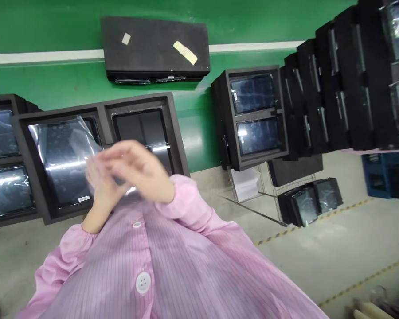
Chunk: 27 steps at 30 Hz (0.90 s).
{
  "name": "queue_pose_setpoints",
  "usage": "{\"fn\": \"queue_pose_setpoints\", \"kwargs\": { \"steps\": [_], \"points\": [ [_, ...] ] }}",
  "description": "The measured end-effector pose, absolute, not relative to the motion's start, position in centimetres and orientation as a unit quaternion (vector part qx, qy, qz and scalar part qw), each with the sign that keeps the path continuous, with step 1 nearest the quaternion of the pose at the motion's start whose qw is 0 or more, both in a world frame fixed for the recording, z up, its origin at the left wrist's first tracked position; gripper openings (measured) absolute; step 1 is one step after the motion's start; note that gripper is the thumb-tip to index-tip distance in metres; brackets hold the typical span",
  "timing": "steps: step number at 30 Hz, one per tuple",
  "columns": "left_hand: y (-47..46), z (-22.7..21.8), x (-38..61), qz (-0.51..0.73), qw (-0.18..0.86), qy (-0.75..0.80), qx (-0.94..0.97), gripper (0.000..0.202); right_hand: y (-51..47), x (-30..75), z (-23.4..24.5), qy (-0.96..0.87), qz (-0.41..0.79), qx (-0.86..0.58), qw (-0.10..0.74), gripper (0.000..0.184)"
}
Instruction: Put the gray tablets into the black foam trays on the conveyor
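My two hands meet in front of my chest, both smeared by motion. My left hand (98, 186) rises from a pink cuff, with its fingers closed on a clear plastic film (71, 139). The film trails up and left over the tray behind. My right hand (136, 168) lies across the left one with curled fingers, and blur hides its grip. Behind the hands stands a black foam tray (101, 106) with two slots. The left slot holds a dark screen panel (61, 173), and the right slot holds another panel (142, 128).
More black foam trays with screens stand at the left edge (3, 164), at the centre right (256, 117) and stacked at the right (352, 79). A black foam lid (154, 46) lies on the green floor. A wire rack (252, 190) and a blue crate (385, 175) stand on grey floor.
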State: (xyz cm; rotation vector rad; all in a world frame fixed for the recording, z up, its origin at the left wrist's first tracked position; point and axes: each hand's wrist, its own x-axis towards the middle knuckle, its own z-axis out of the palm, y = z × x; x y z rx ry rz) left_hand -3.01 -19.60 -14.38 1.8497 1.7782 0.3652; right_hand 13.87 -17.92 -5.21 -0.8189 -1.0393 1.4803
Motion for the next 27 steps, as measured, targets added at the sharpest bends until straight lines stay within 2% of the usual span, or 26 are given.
{"fn": "queue_pose_setpoints", "kwargs": {
  "steps": [4,7,9,12,15,17,19,22,25,27],
  "points": [
    [-18.6,-13.9,-3.4,0.075,0.254,0.678,0.685,0.133,-17.1,21.9,-7.5,-0.378,0.411,-0.547,0.624,0.028],
    [-17.0,-13.0,-5.3,0.089,0.238,0.734,0.630,0.123,-18.7,25.6,-9.6,-0.360,0.294,-0.652,0.600,0.029],
    [-16.0,-12.3,-7.0,0.107,0.192,0.775,0.592,0.108,-20.3,25.5,-10.9,-0.384,0.312,-0.686,0.533,0.031],
    [-15.1,-11.2,-8.8,0.093,0.130,0.794,0.587,0.093,-22.1,22.4,-12.7,-0.458,0.362,-0.718,0.379,0.043],
    [-14.7,-10.2,-8.8,0.070,0.109,0.800,0.586,0.094,-22.8,18.6,-13.9,-0.519,0.302,-0.761,0.246,0.065],
    [-14.3,-9.9,-8.5,0.066,0.115,0.818,0.560,0.097,-22.7,17.1,-14.3,-0.523,0.269,-0.780,0.216,0.077],
    [-13.7,-9.9,-8.5,0.083,0.146,0.830,0.532,0.096,-22.2,17.2,-14.6,-0.496,0.284,-0.786,0.237,0.084],
    [-12.9,-10.1,-9.5,0.135,0.200,0.826,0.510,0.094,-21.1,19.0,-14.9,-0.397,0.355,-0.778,0.334,0.088],
    [-12.1,-10.3,-11.1,0.202,0.238,0.820,0.480,0.097,-19.8,20.6,-14.3,-0.311,0.428,-0.732,0.429,0.072],
    [-11.6,-10.0,-12.3,0.286,0.316,0.786,0.447,0.086,-19.1,20.9,-13.0,-0.312,0.461,-0.695,0.455,0.058]
  ]
}}
